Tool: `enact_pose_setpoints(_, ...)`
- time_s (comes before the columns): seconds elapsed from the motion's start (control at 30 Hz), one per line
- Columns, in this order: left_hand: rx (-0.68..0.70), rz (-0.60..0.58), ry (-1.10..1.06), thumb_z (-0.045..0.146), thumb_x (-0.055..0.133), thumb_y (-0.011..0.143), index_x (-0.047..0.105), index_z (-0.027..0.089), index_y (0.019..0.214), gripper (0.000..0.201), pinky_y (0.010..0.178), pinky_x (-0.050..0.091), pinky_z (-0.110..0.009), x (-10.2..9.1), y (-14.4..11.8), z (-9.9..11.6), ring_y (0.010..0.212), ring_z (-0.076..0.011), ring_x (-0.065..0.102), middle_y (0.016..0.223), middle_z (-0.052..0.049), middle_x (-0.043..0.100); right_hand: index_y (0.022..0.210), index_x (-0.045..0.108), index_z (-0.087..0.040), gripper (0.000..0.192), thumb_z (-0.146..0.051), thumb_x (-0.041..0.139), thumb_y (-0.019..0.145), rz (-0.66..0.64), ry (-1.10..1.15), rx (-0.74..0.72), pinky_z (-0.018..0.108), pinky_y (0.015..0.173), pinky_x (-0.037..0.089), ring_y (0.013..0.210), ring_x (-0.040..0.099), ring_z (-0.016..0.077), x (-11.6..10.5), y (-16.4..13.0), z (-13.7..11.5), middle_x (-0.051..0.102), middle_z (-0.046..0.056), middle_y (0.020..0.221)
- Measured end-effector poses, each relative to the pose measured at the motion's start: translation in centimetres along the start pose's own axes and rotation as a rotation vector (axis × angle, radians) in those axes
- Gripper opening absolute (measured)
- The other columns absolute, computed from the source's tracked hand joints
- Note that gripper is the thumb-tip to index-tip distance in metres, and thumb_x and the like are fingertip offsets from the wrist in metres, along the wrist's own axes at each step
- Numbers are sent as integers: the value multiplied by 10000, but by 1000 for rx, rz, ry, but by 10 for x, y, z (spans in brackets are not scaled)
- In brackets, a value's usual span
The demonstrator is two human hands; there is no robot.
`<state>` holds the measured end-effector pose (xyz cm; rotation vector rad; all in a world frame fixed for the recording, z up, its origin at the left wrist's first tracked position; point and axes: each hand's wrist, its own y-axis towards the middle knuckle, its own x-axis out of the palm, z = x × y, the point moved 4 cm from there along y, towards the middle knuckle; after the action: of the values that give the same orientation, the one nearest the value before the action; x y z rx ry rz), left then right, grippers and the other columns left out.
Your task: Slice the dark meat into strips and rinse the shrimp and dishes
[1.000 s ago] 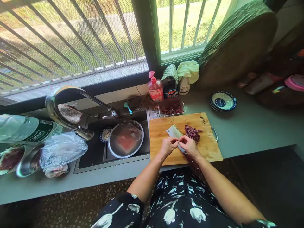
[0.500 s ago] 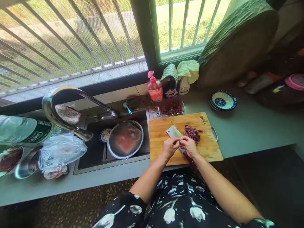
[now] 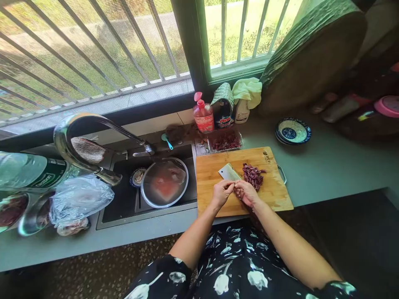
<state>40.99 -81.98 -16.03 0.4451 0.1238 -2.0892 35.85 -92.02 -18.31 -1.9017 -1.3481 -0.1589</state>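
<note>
Here, the sink (image 3: 116,205) sits left of the board (image 3: 207,172). Mid-board lies the knife (image 3: 229,172); behind the board, a tray (image 3: 227,149) holds dark red strips (image 3: 226,142). Over the board, left hand (image 3: 221,193) and right hand (image 3: 246,193) are narrowed in a pinch, fingertips together, anything between too small to tell. On the board's right, a pile (image 3: 253,176) of strips suggests some cutting is done; what remains doesn't show.

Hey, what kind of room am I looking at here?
Most likely a home kitchen: there's a sink with a curved faucet, a wooden cutting board bearing a cleaver and a pile of sliced dark red meat, and a pump bottle by the window.
</note>
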Motion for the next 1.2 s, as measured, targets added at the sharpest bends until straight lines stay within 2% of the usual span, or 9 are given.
enact_pose_setpoints(0.17, -76, -119, -42, 260, 562, 716, 685, 169, 773, 163, 577, 435, -182, -4, -1, -7, 613, -102, 564, 717, -28, 663, 574, 459, -173, 98, -200, 547, 542, 9, -144, -23, 172, 364, 154, 341, 286, 25, 1, 0, 2, 407, -81, 401)
enact_pose_setpoints(0.3, -210, -173, -247, 295, 581, 686, 669, 135, 763, 198, 539, 431, -181, -2, -3, -16, 568, -91, 547, 673, -29, 645, 579, 461, -177, 83, -206, 529, 541, -19, -165, -24, 178, 373, 158, 349, 297, 33, 1, 2, 4, 425, -75, 410)
enact_pose_setpoints(0.47, -362, -159, -511, 306, 633, 620, 642, 117, 726, 217, 525, 447, -195, 2, -6, -24, 521, -83, 543, 618, -14, 612, 595, 470, -184, 70, -217, 509, 548, -26, -220, -56, 185, 381, 163, 360, 298, 44, 1, 4, 7, 423, -75, 418)
enact_pose_setpoints(0.63, -421, -89, -490, 258, 656, 570, 616, 113, 666, 178, 496, 443, -200, 1, -7, -29, 483, -87, 536, 541, 6, 577, 576, 447, -191, 72, -252, 486, 570, 49, -443, -151, 197, 381, 164, 360, 247, 49, 1, 6, 8, 359, -91, 395)
enact_pose_setpoints(0.77, -427, -56, -478, 221, 636, 574, 595, 115, 647, 135, 512, 453, -204, 3, -8, -35, 492, -90, 545, 541, 8, 581, 561, 450, -184, 79, -253, 486, 567, 66, -673, -282, 200, 426, 229, 425, 301, 59, 1, 11, 5, 376, -81, 447)
enact_pose_setpoints(0.9, -428, -65, -482, 212, 638, 577, 587, 111, 668, 146, 514, 457, -204, 5, -9, -42, 497, -92, 556, 543, 10, 583, 533, 445, -177, 85, -247, 483, 563, 66, -772, -364, 200, 479, 265, 496, 332, 70, 0, 13, 1, 382, -70, 494)
enact_pose_setpoints(1.1, -530, -146, -679, 280, 697, 571, 588, 93, 745, 278, 589, 493, -247, 2, -12, -41, 553, -110, 590, 615, -23, 613, 542, 441, -185, 101, -250, 508, 580, 16, -726, -282, 202, 461, 252, 466, 317, 70, 4, 9, -3, 385, -73, 464)
enact_pose_setpoints(1.2, -597, -135, -757, 299, 716, 573, 596, 81, 781, 325, 614, 497, -255, -1, -13, -41, 581, -106, 594, 700, -64, 638, 549, 442, -190, 102, -251, 516, 585, 22, -699, -259, 201, 456, 254, 454, 320, 72, 5, 7, -5, 388, -73, 455)
